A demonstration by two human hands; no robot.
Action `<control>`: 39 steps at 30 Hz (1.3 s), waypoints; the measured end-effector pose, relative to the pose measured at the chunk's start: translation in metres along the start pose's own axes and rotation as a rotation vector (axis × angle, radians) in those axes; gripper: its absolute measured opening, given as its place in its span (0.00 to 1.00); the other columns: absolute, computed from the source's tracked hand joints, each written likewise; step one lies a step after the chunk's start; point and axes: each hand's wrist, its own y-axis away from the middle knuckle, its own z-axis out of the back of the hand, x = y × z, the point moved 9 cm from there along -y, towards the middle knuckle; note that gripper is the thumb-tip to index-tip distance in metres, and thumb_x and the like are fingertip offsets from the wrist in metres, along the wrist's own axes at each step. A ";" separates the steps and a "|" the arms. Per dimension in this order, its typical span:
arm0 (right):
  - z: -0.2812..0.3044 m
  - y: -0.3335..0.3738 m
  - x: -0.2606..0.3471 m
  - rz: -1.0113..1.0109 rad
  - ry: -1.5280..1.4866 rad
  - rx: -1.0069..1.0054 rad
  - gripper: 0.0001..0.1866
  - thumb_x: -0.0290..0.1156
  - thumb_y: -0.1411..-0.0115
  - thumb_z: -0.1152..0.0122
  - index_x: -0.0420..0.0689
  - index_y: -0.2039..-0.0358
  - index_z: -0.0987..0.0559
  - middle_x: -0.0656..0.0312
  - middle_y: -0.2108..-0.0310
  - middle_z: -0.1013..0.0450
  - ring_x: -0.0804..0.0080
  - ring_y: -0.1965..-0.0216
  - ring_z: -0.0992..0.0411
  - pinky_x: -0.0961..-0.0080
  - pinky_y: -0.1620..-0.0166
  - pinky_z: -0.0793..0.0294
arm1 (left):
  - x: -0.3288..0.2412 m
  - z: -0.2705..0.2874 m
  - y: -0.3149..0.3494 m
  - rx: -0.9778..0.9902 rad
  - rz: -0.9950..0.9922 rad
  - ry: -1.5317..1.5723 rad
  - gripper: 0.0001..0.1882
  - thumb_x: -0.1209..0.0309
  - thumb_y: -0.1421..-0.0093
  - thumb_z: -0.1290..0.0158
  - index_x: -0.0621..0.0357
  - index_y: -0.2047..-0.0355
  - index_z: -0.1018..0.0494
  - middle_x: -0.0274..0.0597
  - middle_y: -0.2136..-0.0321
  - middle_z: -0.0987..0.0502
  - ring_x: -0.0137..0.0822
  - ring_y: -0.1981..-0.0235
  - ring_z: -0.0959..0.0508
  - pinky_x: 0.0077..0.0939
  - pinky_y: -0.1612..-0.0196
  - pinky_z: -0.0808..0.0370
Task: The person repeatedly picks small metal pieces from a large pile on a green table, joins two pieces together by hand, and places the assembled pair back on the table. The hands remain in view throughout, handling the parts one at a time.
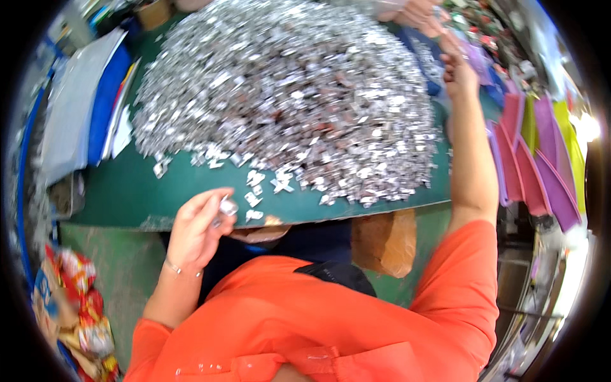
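My left hand (198,228) is near the table's front edge, left of centre, its fingers closed on small shiny metal pieces (227,206). A large heap of small silver metal pieces (286,95) covers most of the green table (114,197). Several loose metal pieces (253,198) lie in front of it, close to my left hand. My right arm stretches to the far right, past the heap. There my right hand (461,77) has its fingers curled, beside a purple plastic bag (476,58). Blur hides what they hold, if anything. Another person's hand (421,15) is just beyond it.
Folders and papers (86,102) stand at the table's left. Pink and purple bin edges (525,162) line the right side. Below the front edge sits a brown paper bag (385,242). Colourful packages (79,299) lie on the floor at lower left.
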 end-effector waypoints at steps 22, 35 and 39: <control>-0.145 0.398 -0.085 0.658 0.857 0.712 0.09 0.25 0.46 0.37 0.41 0.64 0.26 0.53 0.70 0.30 0.50 0.72 0.27 0.60 0.71 0.26 | -0.012 -0.009 0.001 -0.013 -0.215 -0.703 0.07 0.74 0.46 0.39 0.61 0.70 0.26 0.30 0.77 0.31 0.21 0.78 0.31 0.13 0.78 0.34; -0.130 0.386 -0.113 -0.228 0.112 0.886 0.03 0.20 0.43 0.37 0.36 0.67 0.20 0.66 0.71 0.26 0.85 0.73 0.32 0.87 0.71 0.32 | 0.006 -0.027 0.000 0.155 -0.132 -0.569 0.11 0.76 0.43 0.41 0.64 0.60 0.23 0.42 0.65 0.20 0.26 0.74 0.25 0.16 0.71 0.30; -0.133 0.393 -0.120 -0.628 -0.663 0.968 0.10 0.19 0.42 0.43 0.36 0.59 0.24 0.57 0.66 0.27 0.82 0.78 0.38 0.88 0.80 0.43 | 0.028 -0.028 0.002 0.265 0.139 -0.020 0.12 0.75 0.39 0.45 0.67 0.55 0.25 0.49 0.63 0.20 0.20 0.78 0.32 0.11 0.78 0.39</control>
